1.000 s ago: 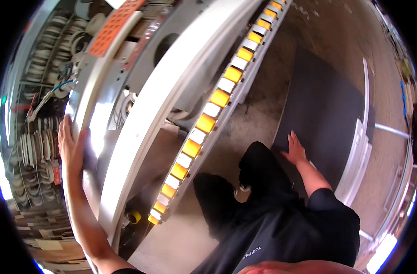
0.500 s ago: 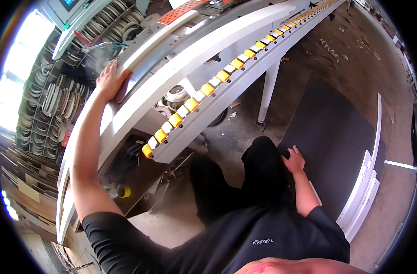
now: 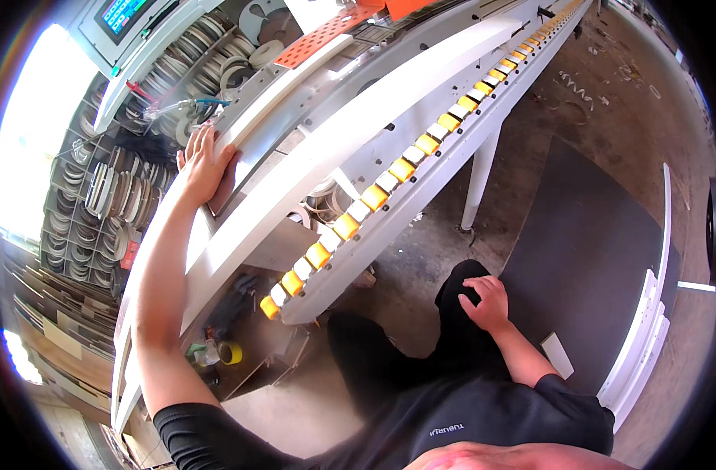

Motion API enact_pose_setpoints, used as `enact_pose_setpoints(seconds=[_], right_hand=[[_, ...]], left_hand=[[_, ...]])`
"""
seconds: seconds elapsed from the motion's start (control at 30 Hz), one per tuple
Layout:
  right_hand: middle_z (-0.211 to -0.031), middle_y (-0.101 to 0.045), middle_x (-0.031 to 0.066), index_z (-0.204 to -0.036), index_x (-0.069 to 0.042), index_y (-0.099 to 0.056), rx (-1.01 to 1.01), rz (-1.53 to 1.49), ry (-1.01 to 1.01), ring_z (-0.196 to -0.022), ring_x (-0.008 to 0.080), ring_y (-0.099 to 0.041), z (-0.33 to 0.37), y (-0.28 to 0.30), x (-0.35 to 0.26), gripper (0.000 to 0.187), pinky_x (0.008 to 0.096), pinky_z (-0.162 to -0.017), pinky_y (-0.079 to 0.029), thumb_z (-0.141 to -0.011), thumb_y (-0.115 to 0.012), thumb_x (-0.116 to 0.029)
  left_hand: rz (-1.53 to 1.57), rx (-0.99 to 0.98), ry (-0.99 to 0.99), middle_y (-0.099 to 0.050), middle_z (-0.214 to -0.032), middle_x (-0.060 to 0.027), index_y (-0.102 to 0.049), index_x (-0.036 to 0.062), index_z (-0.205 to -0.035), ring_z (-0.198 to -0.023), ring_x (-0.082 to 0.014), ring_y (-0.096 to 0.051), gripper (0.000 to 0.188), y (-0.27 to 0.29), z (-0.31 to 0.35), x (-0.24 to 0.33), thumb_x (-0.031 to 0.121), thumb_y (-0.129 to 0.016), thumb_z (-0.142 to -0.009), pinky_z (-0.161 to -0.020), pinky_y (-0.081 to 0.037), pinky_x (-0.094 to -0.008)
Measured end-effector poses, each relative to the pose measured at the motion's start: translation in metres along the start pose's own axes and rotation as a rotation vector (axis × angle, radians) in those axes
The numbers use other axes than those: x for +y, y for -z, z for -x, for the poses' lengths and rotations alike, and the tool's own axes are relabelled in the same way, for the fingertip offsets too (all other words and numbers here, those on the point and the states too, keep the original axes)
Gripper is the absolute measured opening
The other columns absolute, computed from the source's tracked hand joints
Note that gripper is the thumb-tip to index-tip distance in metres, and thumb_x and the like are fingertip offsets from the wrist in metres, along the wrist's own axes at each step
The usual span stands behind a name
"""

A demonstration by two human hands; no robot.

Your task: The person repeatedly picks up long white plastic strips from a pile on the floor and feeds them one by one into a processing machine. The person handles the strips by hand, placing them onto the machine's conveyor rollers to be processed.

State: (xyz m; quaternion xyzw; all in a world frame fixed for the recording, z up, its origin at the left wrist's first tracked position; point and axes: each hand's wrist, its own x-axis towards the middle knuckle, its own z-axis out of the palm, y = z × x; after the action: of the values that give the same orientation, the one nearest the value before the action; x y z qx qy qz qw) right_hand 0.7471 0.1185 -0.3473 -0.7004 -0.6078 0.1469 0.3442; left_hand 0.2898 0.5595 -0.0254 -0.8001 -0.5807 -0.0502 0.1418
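My left hand lies flat with its fingers stretched forward at the near end of a long pale strip along the machine's edge. Its thumb side rests by a narrow brownish edge on the metal bed; what lies under the palm is hidden. A long white panel edge runs to the right of that arm, bent by the lens. My right hand hovers over my right knee, its fingers loosely bent and apart, with nothing in them.
A rail of yellow and white rollers slants across the middle on a white leg. Rolls of edging fill the rack at left. On the floor at right lie a dark board, white strips and a small white piece.
My right hand has lifted off the dark board's edge and come up over my knee. My left hand stays on the machine's edge. The whole view has shifted slightly.
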Motion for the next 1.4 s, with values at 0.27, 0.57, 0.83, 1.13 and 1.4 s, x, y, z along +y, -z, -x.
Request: enact_pose_setpoints(seconds=[0.27, 0.57, 0.83, 1.13, 1.4], right_hand=[[-0.118, -0.079, 0.0000, -0.109, -0.013, -0.077, -0.016, 0.052, 0.059, -0.116, 0.0276, -0.067, -0.012, -0.009, -0.006, 0.030, 0.0446, -0.104, -0.052, -0.084, -0.084, -0.029], [-0.118, -0.079, -0.0007, -0.109, -0.015, -0.077, -0.036, 0.040, -0.041, -0.119, 0.0268, -0.066, -0.008, -0.006, 0.010, 0.029, 0.0446, -0.107, -0.051, -0.086, -0.082, -0.031], [-0.117, -0.079, 0.0035, -0.109, -0.012, -0.077, 0.039, 0.079, -0.026, -0.116, 0.0298, -0.068, -0.006, -0.008, 0.001, 0.028, 0.0445, -0.106, -0.053, -0.086, -0.082, -0.027], [-0.118, -0.078, 0.0040, -0.109, -0.013, -0.077, 0.116, 0.119, -0.015, -0.118, 0.0308, -0.068, 0.009, 0.008, 0.012, 0.026, 0.0452, -0.106, -0.053, -0.086, -0.081, -0.025], [-0.115, -0.079, 0.0023, -0.106, -0.013, -0.077, 0.149, 0.152, -0.003, -0.114, 0.0300, -0.068, 0.008, 0.007, 0.012, 0.023, 0.0433, -0.105, -0.054, -0.086, -0.081, -0.024]], left_hand=[[0.028, -0.031, 0.008, -0.032, -0.179, -0.0175, -0.034, 0.0005, -0.169, -0.170, -0.0377, -0.018, 0.091, 0.008, -0.060, 0.069, 0.067, -0.043, -0.108, -0.132, -0.009, -0.0713], [0.083, -0.004, 0.027, -0.044, -0.172, -0.0168, -0.044, 0.0003, -0.163, -0.162, -0.0332, -0.037, 0.093, 0.018, -0.091, 0.118, 0.073, -0.049, -0.106, -0.131, -0.025, -0.0601], [0.060, -0.023, 0.026, -0.040, -0.173, -0.0242, -0.040, 0.0023, -0.168, -0.162, -0.0388, -0.038, 0.101, 0.004, -0.010, -0.017, 0.076, -0.055, -0.101, -0.132, -0.030, -0.0483], [0.106, -0.163, 0.253, -0.054, -0.161, -0.0310, -0.037, 0.0025, -0.170, -0.144, -0.0447, -0.059, 0.120, 0.049, 0.022, 0.007, 0.090, -0.057, -0.090, -0.118, -0.047, -0.0516], [0.152, -0.141, 0.163, -0.070, -0.139, -0.0316, -0.038, -0.0027, -0.167, -0.131, -0.0458, -0.068, 0.111, 0.032, 0.024, -0.021, 0.082, -0.057, -0.098, -0.109, -0.053, -0.0514]])
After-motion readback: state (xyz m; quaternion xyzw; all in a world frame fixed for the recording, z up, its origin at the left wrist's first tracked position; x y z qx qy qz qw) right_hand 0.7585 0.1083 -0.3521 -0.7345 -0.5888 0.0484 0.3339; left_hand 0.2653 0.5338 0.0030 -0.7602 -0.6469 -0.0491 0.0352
